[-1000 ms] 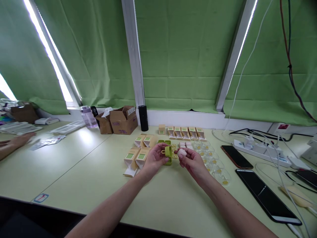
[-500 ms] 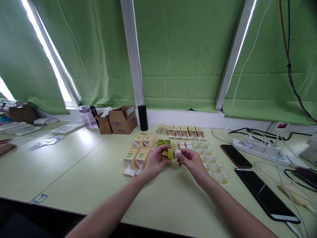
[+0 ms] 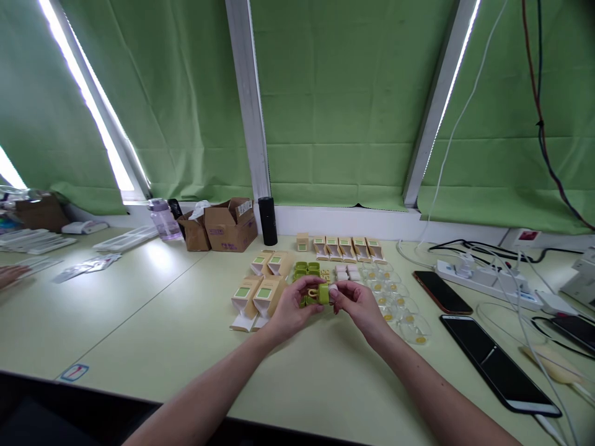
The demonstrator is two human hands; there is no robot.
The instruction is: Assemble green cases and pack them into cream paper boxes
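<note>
In the head view, my left hand (image 3: 296, 306) grips a small green square case (image 3: 323, 293) with a ring-like loop on its left side. My right hand (image 3: 357, 301) pinches a whitish block (image 3: 333, 290) at the case's right end; most of the block is hidden by the case and fingers. Behind my hands lie several green cases (image 3: 307, 267), small yellow pieces (image 3: 326, 274) and pale pink-white blocks (image 3: 347, 271). To the right are clear plastic shells (image 3: 418, 329) with yellow spots. Kraft paper boxes (image 3: 268, 292) with green labels stand left of my left hand.
More small kraft boxes (image 3: 348, 249) line the back. A black cylinder (image 3: 268, 221) and cardboard cartons (image 3: 230, 226) stand at back left. Two phones (image 3: 499, 365) and a power strip (image 3: 488, 285) with cables lie right. Another person's hand (image 3: 12, 274) shows at far left.
Less of the whitish block now shows outside the green case, which has shifted slightly right and down. The other person's hand at far left has moved slightly.
</note>
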